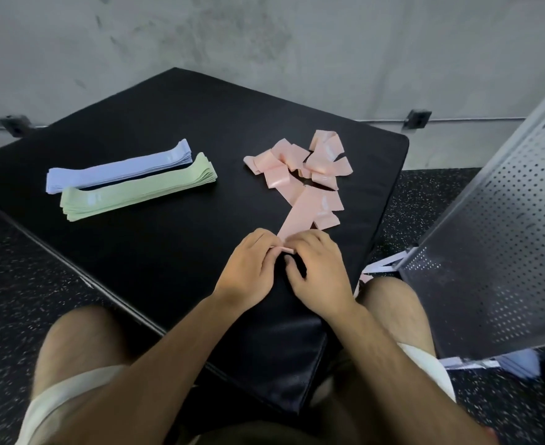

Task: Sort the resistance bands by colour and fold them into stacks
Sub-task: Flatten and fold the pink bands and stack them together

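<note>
- Stacks: two, side by side on the left of the pad, a lilac stack [120, 167] farther off and a green stack [136, 191] just beside it on the nearer side. The single bands in each are too thin to count.
- To their right lies one loose heap of pink bands [300, 163], crumpled and overlapping, its number unclear.
- One pink band [304, 213] reaches out of that heap toward the person.
- Two hands, the left hand [251, 268] and the right hand [321, 273], meet at this band's near end, both pinching it, with a small folded edge showing between them.
- A black padded mat [200, 117] carries everything. Around it is a dark speckled floor [23, 284], behind it a grey concrete wall [264, 43], and at the right a perforated metal panel [489, 236].
- Both stacks lie flat, their long axes parallel, running from near-left to far-right.
- The pinched band's long axis runs from the hands away and slightly right, into the heap.
</note>
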